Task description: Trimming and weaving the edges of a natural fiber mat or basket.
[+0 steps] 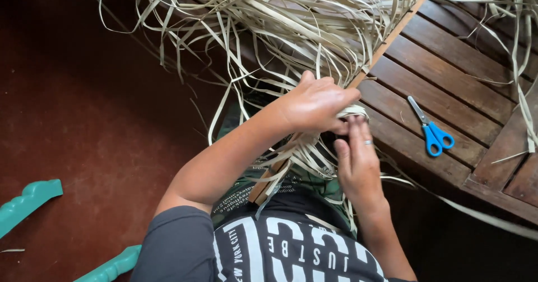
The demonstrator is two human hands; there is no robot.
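I see the slatted wooden bench (448, 74) ending just below my right hand (358, 161), its front edge running down toward the right; beyond that edge the dark red floor (84, 119) lies open to the left of my fingers. Blue-handled scissors (430, 128) lie on the slats to the right of my fingers, apart from them. My left hand (315, 103) reaches in from the left, forearm raised, fingers curled together over a small coil of pale palm strips (291, 18) against a narrow wooden slat (386, 41). My right hand stands upright beneath it, fingers pressed together on the same coil. Loose strips fan out above my fingers. Turquoise chair parts (28, 200) sit far left.
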